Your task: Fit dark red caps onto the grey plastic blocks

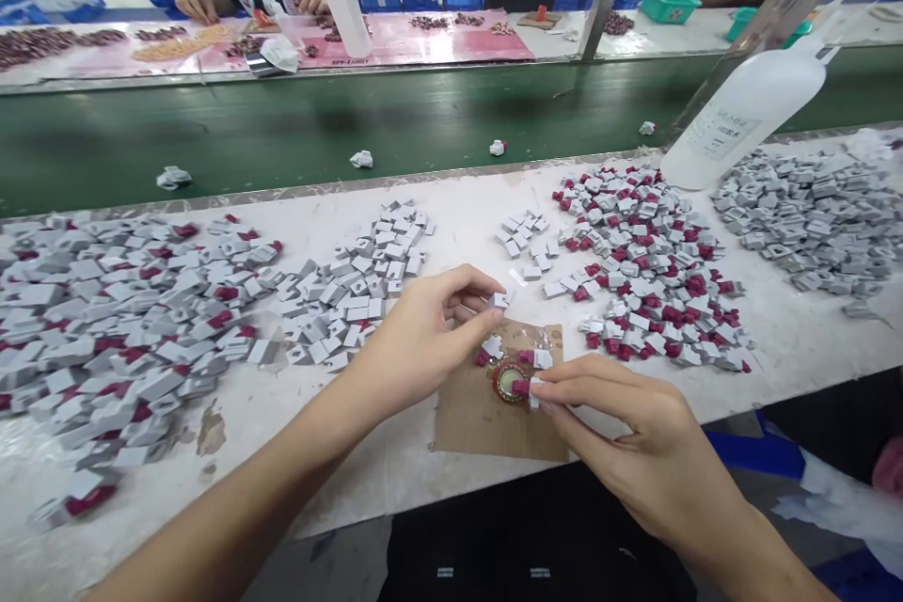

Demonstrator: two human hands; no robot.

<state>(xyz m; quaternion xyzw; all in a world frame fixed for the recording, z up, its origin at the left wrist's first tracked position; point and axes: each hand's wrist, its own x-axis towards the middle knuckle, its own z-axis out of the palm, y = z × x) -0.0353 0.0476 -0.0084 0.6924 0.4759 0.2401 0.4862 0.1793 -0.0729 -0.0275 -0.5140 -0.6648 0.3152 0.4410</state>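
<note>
1. The piece (522,388), maroon and grey, is in the right hand (635,414), pinched between thumb and fingertips; its maroon end is over the cap (498,384), and I cannot tell whether they touch.
2. The left hand (427,329) pinches a grey block (499,300) by the far edge of the card (494,428).
3. The cap lies on the card; two more pieces (542,358) sit toward the card's far edge.
4. The card lies at the table's (466,226) near edge.
5. A mixed heap (649,273) lies right of the card, a larger pile (141,320) toward the table's left edge.
6. A bottle (748,113) stands at the table's far edge.
7. Beyond that edge, a green belt (282,141) carries small parts (362,159), spaced well apart.
</note>
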